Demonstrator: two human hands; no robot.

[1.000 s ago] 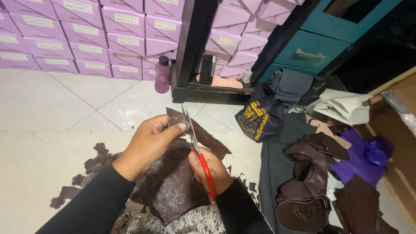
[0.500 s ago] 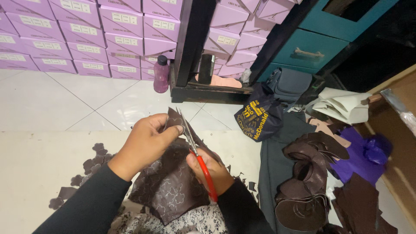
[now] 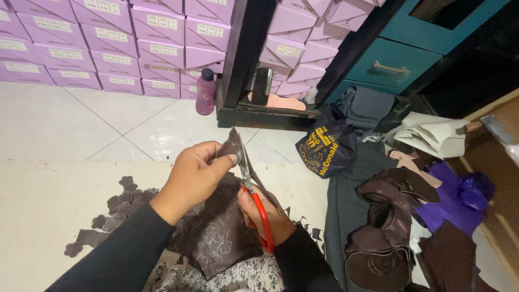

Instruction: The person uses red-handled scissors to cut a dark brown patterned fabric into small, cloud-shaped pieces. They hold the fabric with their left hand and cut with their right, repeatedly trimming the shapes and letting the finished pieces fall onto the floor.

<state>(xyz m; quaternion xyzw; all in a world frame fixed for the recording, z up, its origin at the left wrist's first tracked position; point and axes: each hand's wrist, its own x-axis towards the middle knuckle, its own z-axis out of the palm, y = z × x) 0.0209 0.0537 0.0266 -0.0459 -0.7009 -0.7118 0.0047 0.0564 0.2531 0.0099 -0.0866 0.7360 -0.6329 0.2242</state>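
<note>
Over the lap, near the mat's (image 3: 43, 216) right edge, the left hand (image 3: 194, 173) is pinching the upper corner of a dark brown leather sheet (image 3: 216, 238) between closed fingers, while the right hand (image 3: 265, 216) is gripping red-handled scissors (image 3: 257, 208), blades pointing up against the leather. Flower-shaped brown cutouts (image 3: 121, 200) are lying on the mat beside the left forearm.

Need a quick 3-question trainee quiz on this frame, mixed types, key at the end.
1. True or false: the right hand holds the red-handled scissors.
2. What does the left hand pinch? A) the purple bottle B) the dark brown leather sheet C) a cloth bag
3. Fill in: small flower-shaped cutouts lie to the person's ____.

Key: 1 true; 2 B; 3 left.
</note>
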